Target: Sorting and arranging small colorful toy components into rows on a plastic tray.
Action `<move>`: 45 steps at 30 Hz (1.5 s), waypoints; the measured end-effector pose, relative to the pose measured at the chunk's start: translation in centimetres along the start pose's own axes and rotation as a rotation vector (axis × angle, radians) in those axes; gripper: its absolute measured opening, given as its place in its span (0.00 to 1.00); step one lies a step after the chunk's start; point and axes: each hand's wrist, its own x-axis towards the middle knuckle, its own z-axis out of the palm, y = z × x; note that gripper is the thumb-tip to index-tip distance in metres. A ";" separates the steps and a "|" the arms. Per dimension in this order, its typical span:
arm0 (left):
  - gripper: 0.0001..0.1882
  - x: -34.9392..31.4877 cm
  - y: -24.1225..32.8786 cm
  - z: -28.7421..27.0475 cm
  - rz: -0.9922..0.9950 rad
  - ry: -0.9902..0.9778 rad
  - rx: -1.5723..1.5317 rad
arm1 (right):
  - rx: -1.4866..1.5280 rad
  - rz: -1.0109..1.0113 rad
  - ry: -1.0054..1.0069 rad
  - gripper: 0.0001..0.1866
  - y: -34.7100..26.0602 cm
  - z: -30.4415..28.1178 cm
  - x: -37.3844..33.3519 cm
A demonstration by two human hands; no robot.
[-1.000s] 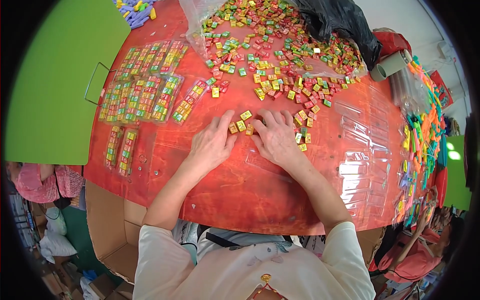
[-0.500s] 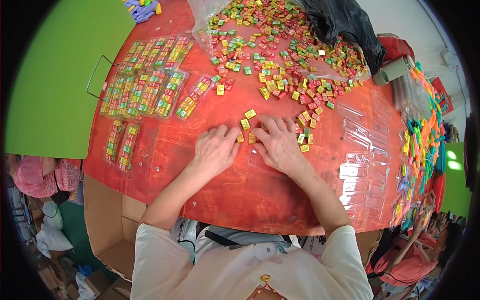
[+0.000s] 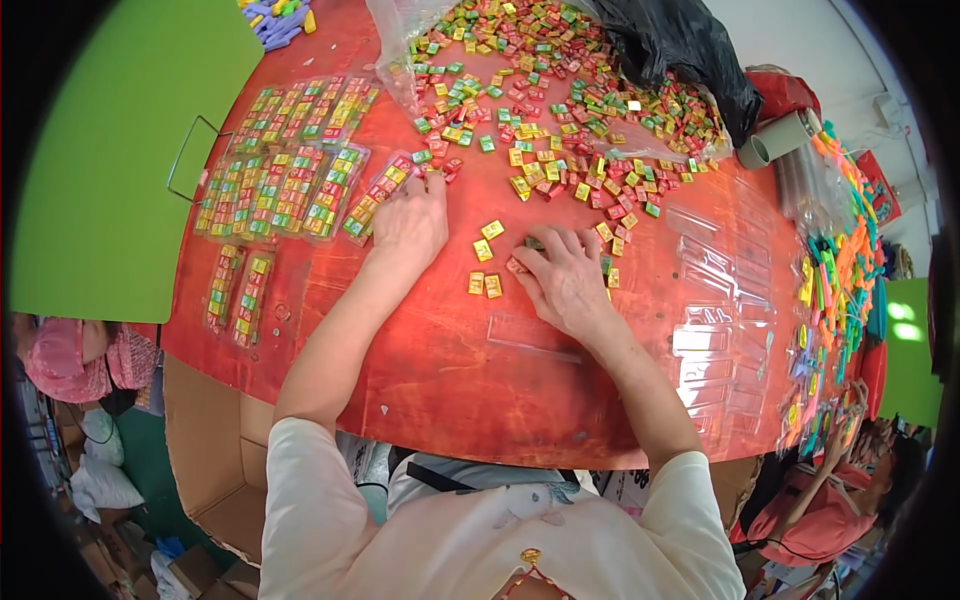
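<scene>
My left hand [image 3: 412,222] is stretched forward beside a filled clear strip tray [image 3: 378,198]. Its fingers are a little apart, their tips by the small red blocks [image 3: 452,166]. Nothing shows in its grip. My right hand [image 3: 572,285] is curled low over the table, closed around small blocks; a red one [image 3: 514,265] and a green one [image 3: 535,243] peek out at its fingertips. Several yellow blocks [image 3: 482,250] lie loose between the hands. Just below them rests an unfilled clear strip tray [image 3: 535,335].
A big heap of red, yellow and green blocks [image 3: 560,90] spreads across the far side, by a black plastic bag [image 3: 690,45]. Filled trays [image 3: 270,190] lie at left, unfilled clear trays [image 3: 715,330] at right. Colourful plastic pieces [image 3: 845,270] pile up on the right edge.
My left hand has moved forward and left, away from the yellow blocks. My right hand has shifted slightly right, uncovering the clear tray and two yellow blocks.
</scene>
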 end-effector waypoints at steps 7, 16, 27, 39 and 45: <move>0.11 -1.3 0.5 -0.3 0.136 -0.018 -0.060 | 0.020 -0.001 0.012 0.14 0.1 0.5 -0.8; 0.18 -0.1 1.0 -1.2 0.060 0.094 -0.181 | 0.011 -0.011 0.034 0.11 -0.8 0.6 -1.4; 0.08 -2.4 1.5 -2.4 0.037 -0.172 -0.150 | -0.001 0.043 0.099 0.11 -1.2 0.6 -1.6; 0.19 -7.1 0.8 -5.6 0.135 -0.307 -0.355 | 0.058 0.100 0.068 0.15 0.0 -1.2 -3.4; 0.18 -7.2 1.1 -4.9 0.172 -0.292 -0.314 | -0.003 0.083 0.038 0.16 -0.3 -1.4 -2.9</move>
